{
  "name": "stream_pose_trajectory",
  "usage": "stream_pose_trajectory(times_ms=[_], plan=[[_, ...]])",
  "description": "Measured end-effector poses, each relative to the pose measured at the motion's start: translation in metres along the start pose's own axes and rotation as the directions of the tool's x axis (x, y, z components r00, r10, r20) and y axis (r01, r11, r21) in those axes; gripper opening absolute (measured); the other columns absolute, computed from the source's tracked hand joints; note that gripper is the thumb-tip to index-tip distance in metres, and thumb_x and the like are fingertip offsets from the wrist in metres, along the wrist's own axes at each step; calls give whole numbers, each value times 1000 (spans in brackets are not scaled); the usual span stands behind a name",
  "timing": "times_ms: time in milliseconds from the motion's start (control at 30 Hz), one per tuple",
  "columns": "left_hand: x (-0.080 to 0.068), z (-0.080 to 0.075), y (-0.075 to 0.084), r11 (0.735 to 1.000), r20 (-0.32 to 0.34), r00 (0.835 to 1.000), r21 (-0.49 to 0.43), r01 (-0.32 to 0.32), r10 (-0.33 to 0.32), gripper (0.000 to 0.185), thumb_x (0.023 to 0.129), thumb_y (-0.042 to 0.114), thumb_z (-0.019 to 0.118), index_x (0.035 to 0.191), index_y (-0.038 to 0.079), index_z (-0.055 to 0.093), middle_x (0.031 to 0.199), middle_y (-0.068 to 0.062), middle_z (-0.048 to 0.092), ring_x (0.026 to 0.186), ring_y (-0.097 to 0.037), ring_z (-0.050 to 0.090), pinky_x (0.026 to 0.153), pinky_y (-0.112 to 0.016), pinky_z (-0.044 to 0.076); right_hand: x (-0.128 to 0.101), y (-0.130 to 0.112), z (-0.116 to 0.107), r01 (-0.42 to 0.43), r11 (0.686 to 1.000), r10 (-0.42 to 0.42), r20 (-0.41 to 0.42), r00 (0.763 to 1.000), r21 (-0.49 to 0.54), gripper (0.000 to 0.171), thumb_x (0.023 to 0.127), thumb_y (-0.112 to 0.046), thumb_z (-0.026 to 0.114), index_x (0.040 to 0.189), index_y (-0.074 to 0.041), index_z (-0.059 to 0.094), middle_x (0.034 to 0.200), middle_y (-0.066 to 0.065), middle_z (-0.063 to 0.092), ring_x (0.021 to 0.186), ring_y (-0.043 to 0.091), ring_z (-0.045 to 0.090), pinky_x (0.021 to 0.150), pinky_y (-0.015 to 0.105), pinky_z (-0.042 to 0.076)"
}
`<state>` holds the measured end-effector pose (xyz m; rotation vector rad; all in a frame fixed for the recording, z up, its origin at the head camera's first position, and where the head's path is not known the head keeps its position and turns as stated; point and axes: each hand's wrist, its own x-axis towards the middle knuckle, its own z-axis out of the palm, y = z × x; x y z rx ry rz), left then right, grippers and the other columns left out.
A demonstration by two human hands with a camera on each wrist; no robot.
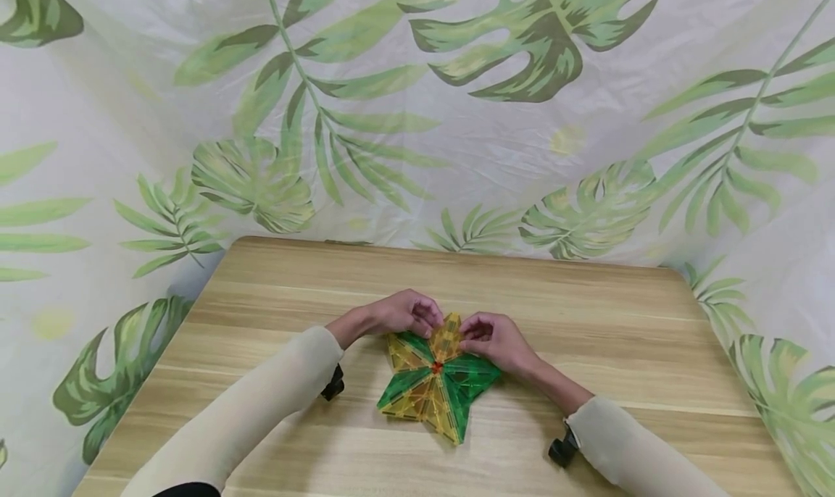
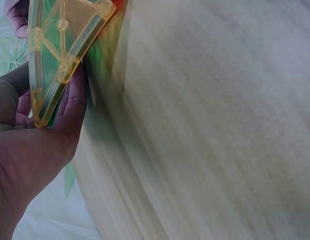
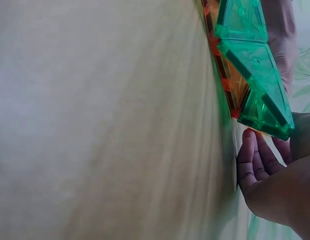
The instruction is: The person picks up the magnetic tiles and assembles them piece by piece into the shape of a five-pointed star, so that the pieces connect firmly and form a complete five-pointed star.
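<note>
A star of translucent magnetic tiles [image 1: 420, 394] lies on the table, with green and yellow points alternating around a small red-orange centre. At its far side, a yellow tile point [image 1: 449, 332] sits between my two hands. My left hand [image 1: 404, 313] pinches that point's left side with curled fingers, and my right hand [image 1: 502, 343] pinches its right side. In the left wrist view a yellow tile [image 2: 69, 45] hides part of the left fingers. Green tiles [image 3: 257, 75] rise above the orange base in the right wrist view, the right fingertips right at their lower edge.
The wood-grain table [image 1: 293, 294] extends around the star on all sides. A leaf-patterned cloth [image 1: 365, 142] hangs behind the table's far edge and down both sides. Each wrist carries a small black camera, the right one [image 1: 562, 450] beside the sleeve cuff.
</note>
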<state>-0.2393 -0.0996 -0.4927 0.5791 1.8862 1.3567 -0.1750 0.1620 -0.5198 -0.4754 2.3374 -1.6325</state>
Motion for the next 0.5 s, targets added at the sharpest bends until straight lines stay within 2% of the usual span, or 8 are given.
stream_pose_trajectory(times_ms=[300,433,500], plan=[[-10,0,-3,1000,-99,995,-10,3,-4,21,92,-15,69,111,-5,71,103,-11,75,95,-18,71,86,-32,62,18,-6,0,16,999,-15,41,999,-28,19,90,3,80,108,4,73,103,17,75,95,26,73,81,23,60],[-15,1,-5,1000,-135,991,-6,-1,0,20,94,-12,70,113,-4,72,108,-13,76,101,-20,73,88,-31,61,20,-6,-1,27,999,-26,53,998,-28,19,91,2,80,109,5,73,105,20,75,97,28,74,82,23,61],[-19,2,-7,1000,-157,987,9,-26,27,20,96,-9,69,116,-5,71,113,-17,76,106,-24,73,90,-33,61,17,-7,-4,9,999,-7,47,999,-45,19,93,0,79,111,3,74,109,18,76,99,26,74,86,25,61]])
